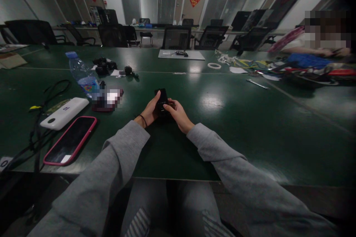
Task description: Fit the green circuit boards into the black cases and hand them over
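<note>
A small black rectangular device [163, 96], shaped like a phone, is held upright-tilted above the green table [178, 152]. My left hand [151, 111] is closed around its left side, with the thumb along that edge. On the other side my right hand [179, 114] grips its right edge, the thumb resting on the lower front face. The device's face is dark, with faint light marks near its lower part that are too small to read. My fingers behind it are mostly hidden.
At the left are a pink-cased phone [71, 140], a white power bank [65, 113], a dark red phone [107, 100], a water bottle [85, 76] and black cables [36, 137]. Farther right lie a wrench [257, 84], a tape roll [214, 66] and tangled wires [250, 63], near another person [319, 42].
</note>
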Motion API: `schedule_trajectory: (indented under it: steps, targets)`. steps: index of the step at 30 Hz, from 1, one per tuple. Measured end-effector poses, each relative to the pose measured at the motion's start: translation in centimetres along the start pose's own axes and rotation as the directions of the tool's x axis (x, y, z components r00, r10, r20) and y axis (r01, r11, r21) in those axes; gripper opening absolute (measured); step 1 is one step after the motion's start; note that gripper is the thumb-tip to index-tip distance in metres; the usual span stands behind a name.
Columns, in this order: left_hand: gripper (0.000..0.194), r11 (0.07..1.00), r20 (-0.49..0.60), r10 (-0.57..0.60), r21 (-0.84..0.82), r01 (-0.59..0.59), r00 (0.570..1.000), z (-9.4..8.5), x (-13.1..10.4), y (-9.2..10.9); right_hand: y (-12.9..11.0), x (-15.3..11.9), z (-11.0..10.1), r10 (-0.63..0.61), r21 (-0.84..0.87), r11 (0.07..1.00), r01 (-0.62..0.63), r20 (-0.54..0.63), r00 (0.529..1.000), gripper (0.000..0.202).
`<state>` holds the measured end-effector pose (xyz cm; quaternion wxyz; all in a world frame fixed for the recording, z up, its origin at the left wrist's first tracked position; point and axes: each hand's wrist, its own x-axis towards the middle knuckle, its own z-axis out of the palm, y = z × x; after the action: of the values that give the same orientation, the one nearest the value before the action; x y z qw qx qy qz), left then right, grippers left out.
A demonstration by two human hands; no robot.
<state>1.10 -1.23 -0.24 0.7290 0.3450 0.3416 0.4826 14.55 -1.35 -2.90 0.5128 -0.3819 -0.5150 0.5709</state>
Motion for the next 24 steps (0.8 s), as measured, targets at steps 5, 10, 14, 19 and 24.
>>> schedule_trajectory:
  steps: [5,10,14,19,24]
  targets:
    - [0.045,0.998,-0.060,0.067,0.002,-0.067,0.996,0.32,-0.38,0.32,0.19,0.09,-0.15,-0.017,-0.020,1.000,0.017,0.018,1.000,0.050]
    - [0.044,0.997,-0.072,0.072,-0.015,-0.074,0.995,0.33,-0.46,0.26,0.58,0.29,-0.34,-0.024,-0.052,0.998,0.027,0.053,0.998,0.053]
    - [0.041,0.992,-0.087,0.119,-0.033,-0.123,0.989,0.25,-0.22,-0.01,0.56,0.18,-0.25,-0.053,-0.070,0.996,0.060,0.093,0.994,0.059]
    - [0.038,0.986,-0.106,0.161,-0.034,-0.165,0.981,0.30,-0.08,-0.26,0.28,-0.05,-0.05,-0.085,-0.099,0.990,0.097,0.118,0.989,0.061]
    - [0.046,0.987,-0.098,0.155,-0.025,-0.158,0.983,0.41,-0.32,-0.06,0.01,-0.25,0.07,-0.084,-0.084,0.992,0.094,0.122,0.989,0.062]
